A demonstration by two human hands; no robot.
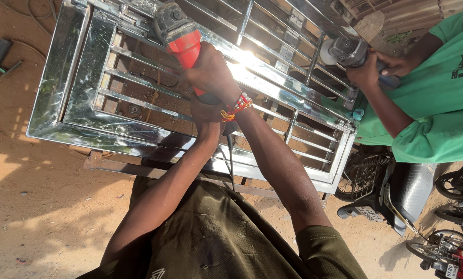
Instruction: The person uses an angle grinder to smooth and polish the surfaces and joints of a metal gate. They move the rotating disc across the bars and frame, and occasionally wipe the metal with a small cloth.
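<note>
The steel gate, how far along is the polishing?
The gate frame near the left edge already gleams mirror-bright. In hand: both hands, right and left, grip the red grinder on its upper rail; a co-worker works the far end. Whether the inner bars are finished cannot be told.

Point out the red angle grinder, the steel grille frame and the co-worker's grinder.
red angle grinder point(184, 44): head view, red body.
steel grille frame point(56, 82): head view, left rail.
co-worker's grinder point(345, 50): head view, grey head.
</note>
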